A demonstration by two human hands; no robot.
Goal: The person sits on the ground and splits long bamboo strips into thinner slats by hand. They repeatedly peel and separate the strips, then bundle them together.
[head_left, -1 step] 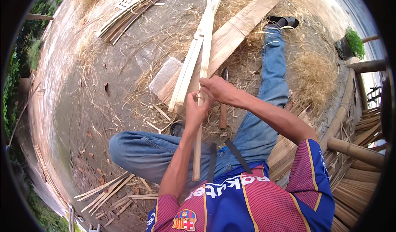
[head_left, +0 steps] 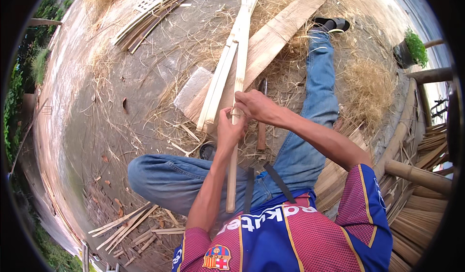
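Left hand (head_left: 229, 128) and right hand (head_left: 253, 106) both grip the pale strip (head_left: 232, 175), which runs 12 to 6 o'clock through their fingers; judged mid-work: short pieces (head_left: 132, 227) at 7–8 o'clock look already split, held strip seems unfinished, long strips (head_left: 219, 83) at 11 o'clock unclear.

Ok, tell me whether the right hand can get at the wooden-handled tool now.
Probably yes: the wooden-handled tool lies close by, its handle uncovered though the right forearm crosses above its middle. The right hand is on the pale strip, so it would likely need to let go first.
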